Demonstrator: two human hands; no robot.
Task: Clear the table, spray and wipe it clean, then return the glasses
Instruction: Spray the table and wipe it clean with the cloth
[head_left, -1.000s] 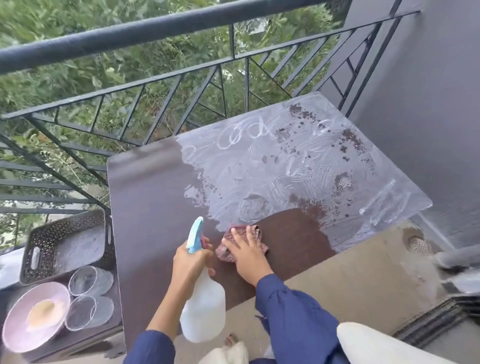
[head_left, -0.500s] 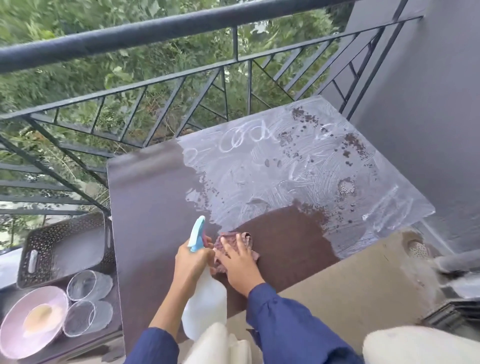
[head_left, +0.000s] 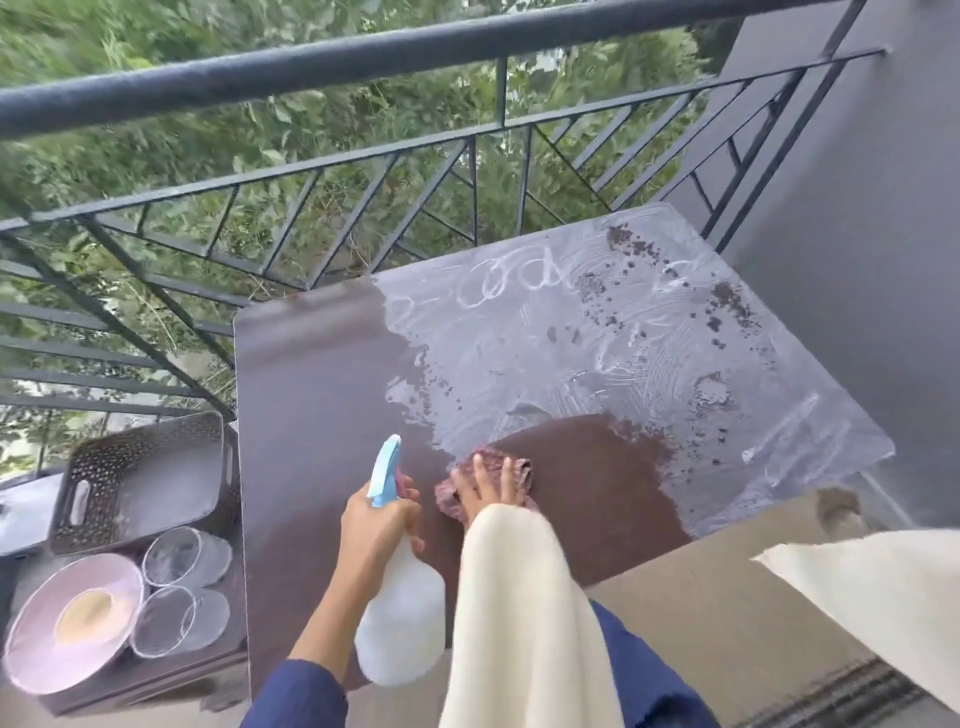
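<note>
A dark brown table stands by the balcony railing, its right half covered in white soapy smears. My left hand grips a white spray bottle with a blue trigger head, held upright over the table's near edge. My right hand presses flat on a reddish cloth lying on the table near the front. A cream fabric drape hides my right wrist and forearm. Two clear glasses stand on a low surface left of the table.
Left of the table, a low stand holds a perforated brown basket and a pink bowl beside the glasses. A black metal railing runs behind the table. A grey wall rises at the right.
My right hand has slid the cloth leftward and slightly forward, widening the wiped dark patch. The left hand with the bottle has barely moved. Cream fabric now covers my right forearm.
</note>
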